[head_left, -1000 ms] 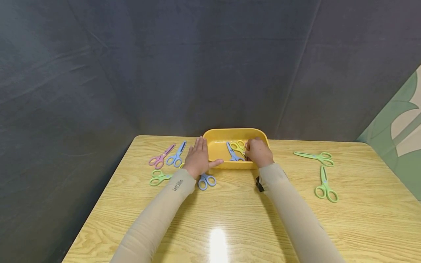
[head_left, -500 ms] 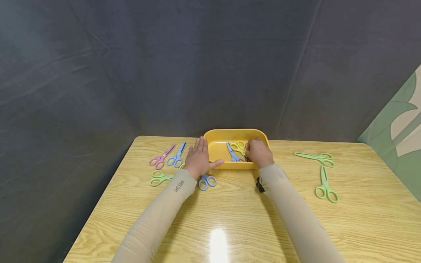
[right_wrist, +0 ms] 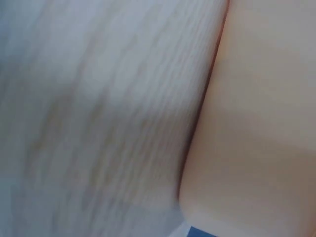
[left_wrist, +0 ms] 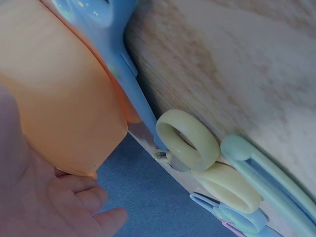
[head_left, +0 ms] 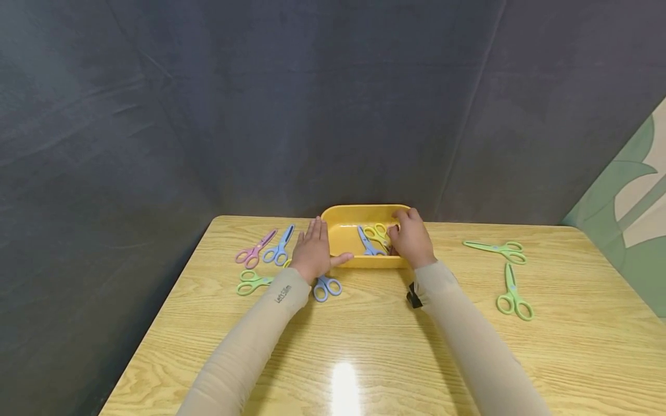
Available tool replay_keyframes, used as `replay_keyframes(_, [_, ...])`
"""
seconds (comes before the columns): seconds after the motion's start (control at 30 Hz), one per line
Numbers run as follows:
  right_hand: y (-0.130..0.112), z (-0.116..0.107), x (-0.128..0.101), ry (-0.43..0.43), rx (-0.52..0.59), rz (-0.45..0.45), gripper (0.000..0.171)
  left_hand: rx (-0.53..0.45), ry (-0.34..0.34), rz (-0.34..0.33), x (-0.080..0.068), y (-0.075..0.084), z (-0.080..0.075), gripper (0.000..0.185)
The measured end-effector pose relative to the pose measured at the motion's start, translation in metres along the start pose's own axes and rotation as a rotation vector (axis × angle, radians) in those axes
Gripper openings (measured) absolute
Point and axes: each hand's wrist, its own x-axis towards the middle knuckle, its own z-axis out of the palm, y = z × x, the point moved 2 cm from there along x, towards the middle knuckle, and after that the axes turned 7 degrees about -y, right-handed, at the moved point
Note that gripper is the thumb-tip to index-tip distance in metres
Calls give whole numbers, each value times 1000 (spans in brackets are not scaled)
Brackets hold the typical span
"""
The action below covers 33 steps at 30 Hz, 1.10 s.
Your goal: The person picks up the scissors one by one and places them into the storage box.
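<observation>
A yellow tray (head_left: 346, 262) stands at the back of the table with scissors inside. My left hand (head_left: 312, 254) lies along its left end, fingers straight and thumb over the front rim; the left wrist view shows fingertips (left_wrist: 111, 219) at the tray wall (left_wrist: 69, 98). My right hand (head_left: 415, 238) is over the tray's right end, fingers bent but parted from the thumb. Beside it in the tray lie yellow scissors (head_left: 376, 232) and blue scissors (head_left: 368, 242). A dark reddish piece shows under the right hand, mostly hidden. The right wrist view has only tray wall (right_wrist: 252, 128) and table.
Left of the tray lie pink scissors (head_left: 253, 251), blue scissors (head_left: 279, 247) and green scissors (head_left: 251, 281). More blue scissors (head_left: 326, 286) and yellow scissors (left_wrist: 187, 140) are by the left hand. Two green scissors (head_left: 502, 249) lie right. A dark curtain (head_left: 333, 115) hangs behind.
My right hand has risen slightly within the tray's right end, and its fingers have loosened and moved apart from the thumb. The left hand and the tray stay in place.
</observation>
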Motion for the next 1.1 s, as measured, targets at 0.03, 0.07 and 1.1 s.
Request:
replay_keyframes(0.03, [0, 0, 0, 19, 21, -1, 33, 0, -1, 0, 0, 0, 0, 114])
replay_keyframes(0.07, [1, 0, -1, 38, 43, 1, 33, 2, -3, 0, -1, 0, 0, 114])
replay_keyframes(1.1, [5, -26, -26, 119, 7, -63, 27, -21, -14, 9, -3, -1, -3, 115])
